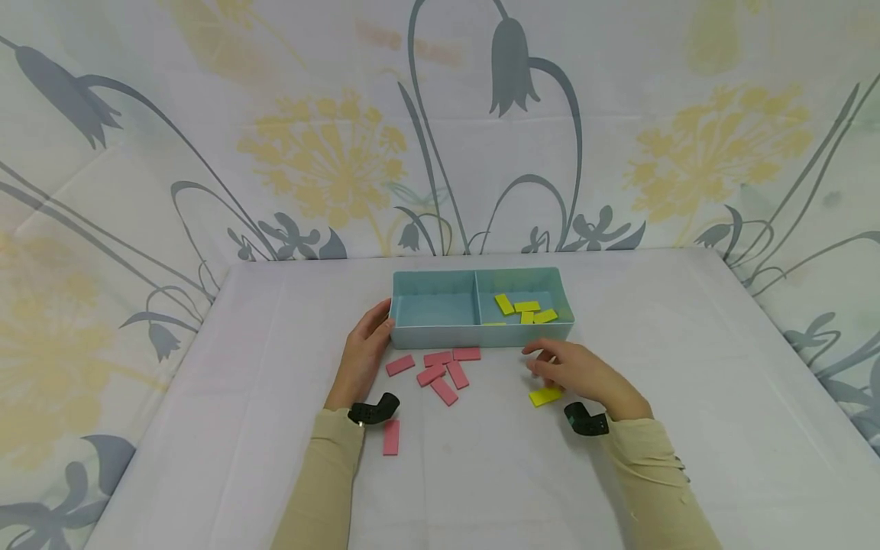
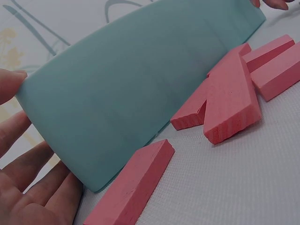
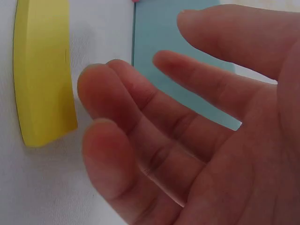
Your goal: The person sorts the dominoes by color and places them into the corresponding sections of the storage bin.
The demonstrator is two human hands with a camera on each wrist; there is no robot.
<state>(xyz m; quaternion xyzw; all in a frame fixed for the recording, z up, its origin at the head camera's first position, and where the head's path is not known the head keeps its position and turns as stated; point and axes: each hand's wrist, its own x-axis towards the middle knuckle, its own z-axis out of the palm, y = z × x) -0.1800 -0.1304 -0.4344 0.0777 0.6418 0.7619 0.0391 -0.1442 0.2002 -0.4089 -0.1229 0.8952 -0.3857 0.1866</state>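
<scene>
A light blue two-compartment box (image 1: pixel 440 337) lies lengthwise on the table. At its left end is my left hand (image 1: pixel 366 345), the thumb touching the front corner and the extended fingers along the end wall. My right hand (image 1: pixel 567 368) hovers in front of the box's right half with loosely bent fingers and nothing between them. Just below those fingers lies a yellow wooden block (image 1: pixel 545 396), also seen beside the fingertips as a yellow block (image 3: pixel 46 70) in the right wrist view. Several yellow blocks (image 1: pixel 526 306) are in the right compartment; the left compartment (image 1: pixel 435 299) holds none.
Several pink blocks (image 1: pixel 431 374) lie in front of the box, some overlapping, with one pink block (image 2: pixel 133 185) near its left corner. Another pink block (image 1: pixel 391 438) is beside the left wrist. Behind the table hangs a flower-patterned cloth (image 1: pixel 330 153).
</scene>
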